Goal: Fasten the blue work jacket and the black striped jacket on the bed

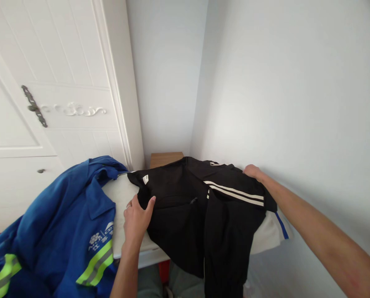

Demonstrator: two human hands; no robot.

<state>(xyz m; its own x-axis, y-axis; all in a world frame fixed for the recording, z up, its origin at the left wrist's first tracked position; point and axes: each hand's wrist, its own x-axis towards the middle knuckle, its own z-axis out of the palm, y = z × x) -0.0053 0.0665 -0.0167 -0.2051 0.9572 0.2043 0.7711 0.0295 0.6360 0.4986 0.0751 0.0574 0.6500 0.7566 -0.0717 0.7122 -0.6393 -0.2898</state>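
A black jacket [187,207] with white stripes lies spread across a white ironing board [122,198], its lower part hanging over the near edge. My left hand [137,217] grips the jacket's left edge, thumb on top and fingers curled under the cloth. My right hand [253,171] reaches to the far right side of the jacket near the striped sleeve and presses on the fabric by the wall; its fingers are mostly hidden behind the cloth.
A blue work jacket [63,223] with yellow-green reflective bands covers the board's left end. A white panelled door [48,103] stands behind at left. A small wooden stand [166,158] sits in the corner. The white wall [296,103] runs close along the right.
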